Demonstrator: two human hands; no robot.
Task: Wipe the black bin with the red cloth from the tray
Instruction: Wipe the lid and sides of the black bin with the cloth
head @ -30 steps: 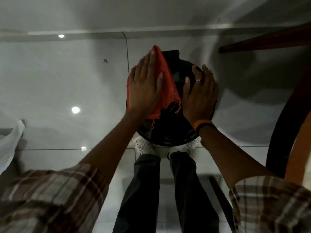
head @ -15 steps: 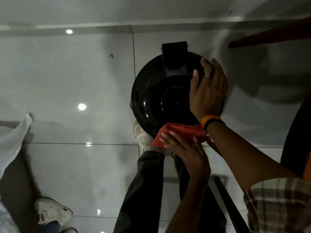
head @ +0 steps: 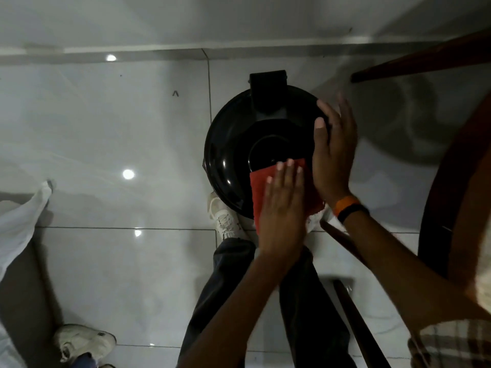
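Note:
A round black bin (head: 233, 155) with a glossy lid stands on the white tiled floor, its hinge at the far side. My left hand (head: 283, 211) lies flat on the red cloth (head: 259, 187), pressing it onto the near right part of the lid. My right hand (head: 333, 155) rests against the lid's right rim, fingers spread and holding nothing; an orange and black band is on its wrist. The cloth's lower part is hidden under my left hand.
My dark trousers and a white shoe (head: 224, 216) are just below the bin. A dark wooden table edge (head: 438, 208) curves at right, with wooden legs (head: 356, 322) near my feet. Another person's shoe (head: 82, 341) and white fabric (head: 21, 221) are at left.
My left hand has pushed the cloth from the lid's near edge up onto the near right of the lid. My right hand has stayed on the right rim.

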